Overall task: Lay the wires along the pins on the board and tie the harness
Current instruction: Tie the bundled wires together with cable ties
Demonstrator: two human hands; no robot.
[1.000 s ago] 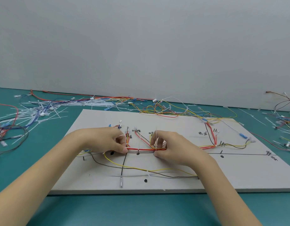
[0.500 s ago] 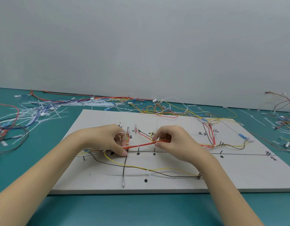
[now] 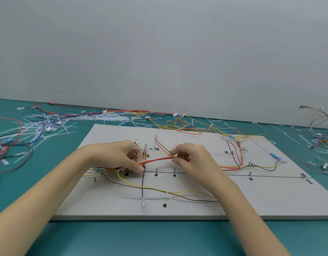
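Both hands (image 3: pixel 120 156) (image 3: pixel 191 157) pinch the wire bundle (image 3: pixel 157 159), now lifted higher off the board (image 3: pixel 233 204).

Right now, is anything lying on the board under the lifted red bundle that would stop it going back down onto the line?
Nothing visible does. Both the left hand and right hand pinch the red bundle above the drawn line; only bare board and black dots show beneath.

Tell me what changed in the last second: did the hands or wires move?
The right hand lifted its end of the red wire bundle off the board, so the bundle now arches up instead of lying flat. The left hand kept pinching the other end in place. Board and loose yellow and brown wires stayed put.
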